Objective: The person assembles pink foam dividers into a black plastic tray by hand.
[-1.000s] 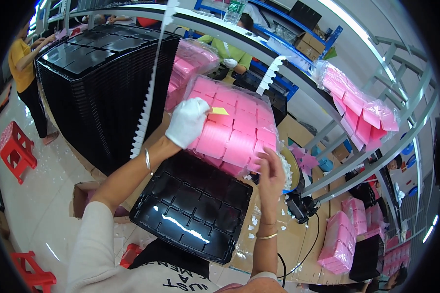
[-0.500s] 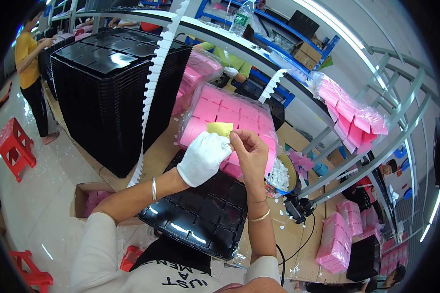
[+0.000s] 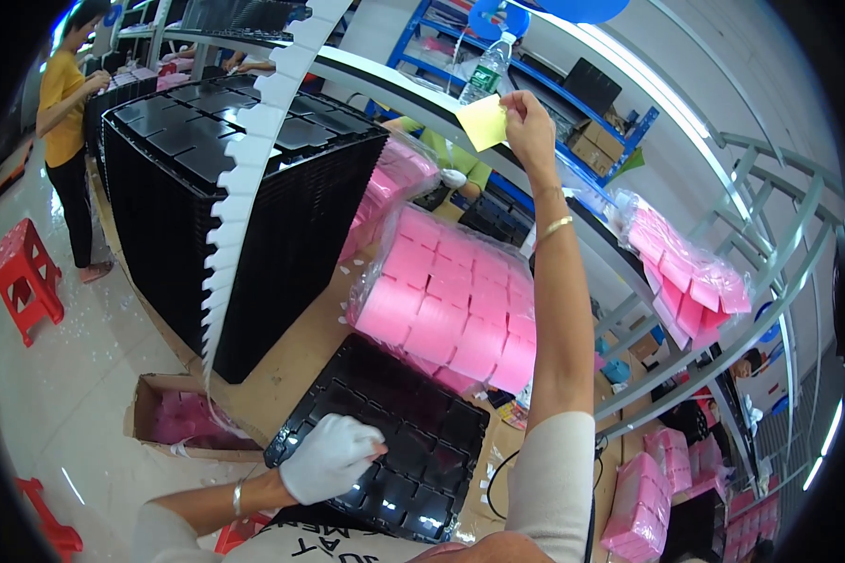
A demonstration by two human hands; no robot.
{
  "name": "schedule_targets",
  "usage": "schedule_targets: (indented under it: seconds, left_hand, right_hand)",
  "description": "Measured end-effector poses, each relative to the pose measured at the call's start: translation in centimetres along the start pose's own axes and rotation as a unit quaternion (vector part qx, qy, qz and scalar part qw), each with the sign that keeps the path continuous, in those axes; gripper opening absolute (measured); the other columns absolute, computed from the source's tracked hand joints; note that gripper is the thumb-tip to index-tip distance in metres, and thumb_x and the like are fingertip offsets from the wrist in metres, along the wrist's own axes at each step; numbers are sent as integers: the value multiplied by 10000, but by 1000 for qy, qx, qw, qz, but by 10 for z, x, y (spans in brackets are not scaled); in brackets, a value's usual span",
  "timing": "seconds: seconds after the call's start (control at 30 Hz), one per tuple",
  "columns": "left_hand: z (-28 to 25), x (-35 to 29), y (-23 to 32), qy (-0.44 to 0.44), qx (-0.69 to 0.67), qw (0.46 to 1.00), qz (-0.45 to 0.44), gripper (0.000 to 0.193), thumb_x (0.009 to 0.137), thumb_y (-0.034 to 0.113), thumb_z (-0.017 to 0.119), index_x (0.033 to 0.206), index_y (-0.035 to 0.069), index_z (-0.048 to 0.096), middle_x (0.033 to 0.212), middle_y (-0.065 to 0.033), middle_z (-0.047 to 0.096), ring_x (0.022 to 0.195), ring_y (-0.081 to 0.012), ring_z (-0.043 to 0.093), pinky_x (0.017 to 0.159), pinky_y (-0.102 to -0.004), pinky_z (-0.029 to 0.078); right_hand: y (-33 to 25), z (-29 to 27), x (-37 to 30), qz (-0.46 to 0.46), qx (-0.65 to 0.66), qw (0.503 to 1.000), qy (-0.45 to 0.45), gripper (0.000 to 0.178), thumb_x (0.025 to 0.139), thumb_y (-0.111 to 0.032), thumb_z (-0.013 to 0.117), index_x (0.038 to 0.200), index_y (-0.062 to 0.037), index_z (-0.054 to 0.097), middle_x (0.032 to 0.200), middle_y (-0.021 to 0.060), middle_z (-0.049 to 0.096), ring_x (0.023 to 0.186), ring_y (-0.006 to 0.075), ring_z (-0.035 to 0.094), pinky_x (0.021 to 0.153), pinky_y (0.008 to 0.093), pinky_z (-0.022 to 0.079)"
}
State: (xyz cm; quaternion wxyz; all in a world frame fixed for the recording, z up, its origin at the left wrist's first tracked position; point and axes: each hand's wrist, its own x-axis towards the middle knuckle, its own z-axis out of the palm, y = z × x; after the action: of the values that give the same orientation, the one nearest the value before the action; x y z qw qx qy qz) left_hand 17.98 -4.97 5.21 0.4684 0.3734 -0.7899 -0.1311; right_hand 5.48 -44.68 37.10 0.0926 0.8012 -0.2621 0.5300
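Note:
My right hand (image 3: 528, 120) is raised high toward the upper shelf rail, pinching a small yellow paper slip (image 3: 483, 122). My left hand (image 3: 330, 457), in a white glove, rests curled on the near edge of a black compartment tray (image 3: 413, 427) lying flat on the bench. Behind that tray leans a clear plastic bag of pink sponge blocks (image 3: 451, 305), propped upright. Neither hand touches the bag.
A tall stack of black trays (image 3: 253, 178) stands at the left with a white toothed strip (image 3: 244, 178) hanging in front. An open cardboard box (image 3: 174, 418) and red stools (image 3: 23, 272) sit on the floor. More pink bags (image 3: 685, 267) lie on the metal shelf. A person in yellow (image 3: 66, 141) works far left.
My right hand has lifted the yellow slip off the pink bag and up to the shelf rail. My gloved left hand has dropped from the bag down onto the black tray.

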Motion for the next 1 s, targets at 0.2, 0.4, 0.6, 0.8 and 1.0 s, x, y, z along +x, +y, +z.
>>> schedule_targets:
  seconds: [0.2, 0.4, 0.6, 0.8, 1.0]
  left_hand:
    - [-13, -60, -21, -28, -4, 979, -202, 122, 882, 86, 668, 957, 46, 755, 1001, -105, 738, 938, -342, 662, 872, -454, 510]
    - [-15, -66, -37, -34, -14, 962, -272, 95, 870, 132, 711, 930, 83, 765, 1023, -66, 745, 992, -281, 668, 890, -417, 513]
    - [-11, -59, -53, 1, 47, 967, -252, 73, 863, 88, 708, 916, 66, 754, 975, -105, 727, 964, -306, 664, 867, -410, 518]
    - [-13, -28, -72, 119, -95, 951, -268, 138, 904, 39, 670, 1023, 30, 738, 1004, -135, 740, 927, -265, 722, 849, -354, 553]
    - [6, 52, -96, 214, -66, 956, -188, 430, 802, 11, 784, 1216, 74, 686, 1359, -117, 580, 1085, -253, 639, 895, -327, 548]
  right_hand:
    - [48, 57, 41, 40, -83, 992, -81, 152, 832, -57, 654, 934, -108, 755, 944, 135, 764, 925, 309, 736, 849, 402, 554]
    - [64, 74, 41, 10, -171, 966, -191, 148, 777, -101, 677, 841, -153, 801, 964, 181, 757, 935, 358, 731, 860, 428, 572]
    - [40, 47, 17, -111, -171, 971, -121, 244, 827, -47, 617, 985, -91, 798, 1068, 184, 739, 1030, 367, 697, 955, 422, 539]
    - [-89, -49, -172, 84, -21, 994, -62, 198, 957, -119, 654, 1120, -57, 747, 1045, 140, 752, 964, 265, 724, 890, 353, 541]
    - [-87, -119, -369, 199, -192, 961, -15, 384, 872, -42, 722, 1254, -83, 703, 1376, 211, 602, 1296, 382, 555, 1087, 440, 437]
